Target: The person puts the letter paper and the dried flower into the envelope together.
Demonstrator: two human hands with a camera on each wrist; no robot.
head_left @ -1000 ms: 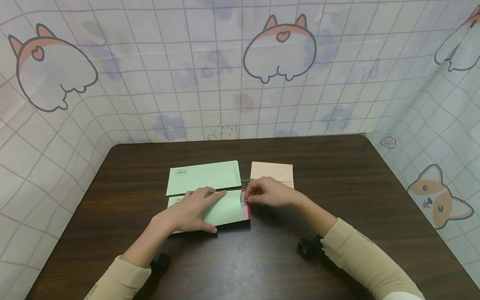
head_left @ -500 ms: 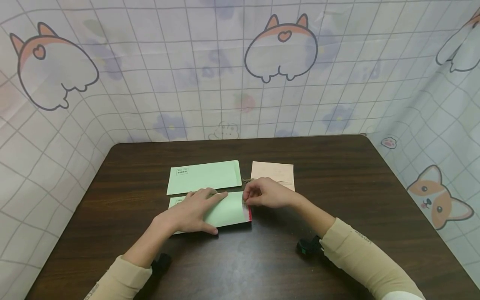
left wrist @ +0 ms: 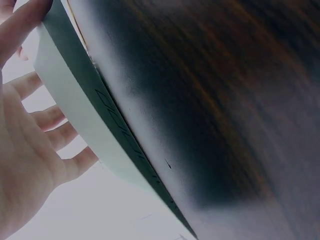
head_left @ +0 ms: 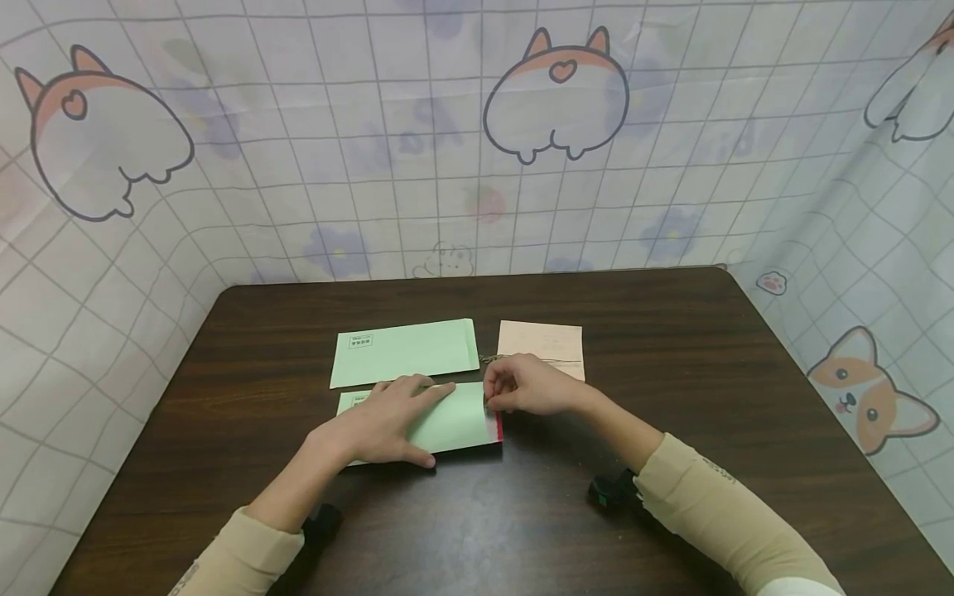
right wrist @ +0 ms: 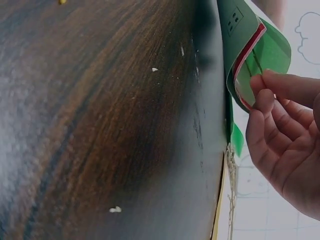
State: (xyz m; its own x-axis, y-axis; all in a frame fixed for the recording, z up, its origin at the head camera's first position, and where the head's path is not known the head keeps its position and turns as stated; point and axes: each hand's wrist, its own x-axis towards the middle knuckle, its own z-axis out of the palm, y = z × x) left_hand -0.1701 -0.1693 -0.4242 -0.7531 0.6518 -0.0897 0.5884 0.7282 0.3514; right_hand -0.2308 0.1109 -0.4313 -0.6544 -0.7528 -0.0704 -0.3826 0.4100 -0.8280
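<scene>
In the head view my left hand (head_left: 387, 418) rests across a light green envelope (head_left: 450, 420) with fingers spread and fairly straight. The left wrist view shows its fingers (left wrist: 65, 135) along the envelope's side. The envelope's mouth (right wrist: 280, 50), edged with a red strip, bulges wide on the right. My right hand (right wrist: 292, 142) pinches a thin dark strand (right wrist: 257, 61) at this mouth between thumb and index finger. What lies deeper inside the envelope is hidden. A second green envelope (head_left: 402, 352) lies flat just beyond the first.
A tan paper card (head_left: 540, 338) with a twine cord (head_left: 488, 359) lies beyond my right hand, partly covered by it. Everything lies on a dark wood table (head_left: 633, 331). Patterned cloth (head_left: 417, 182) hangs behind the table and along its sides.
The envelope's mouth end has shifted slightly right, and less of the pale inner side shows there. My right fingers have dipped a little at the mouth. The left hand hardly moves.
</scene>
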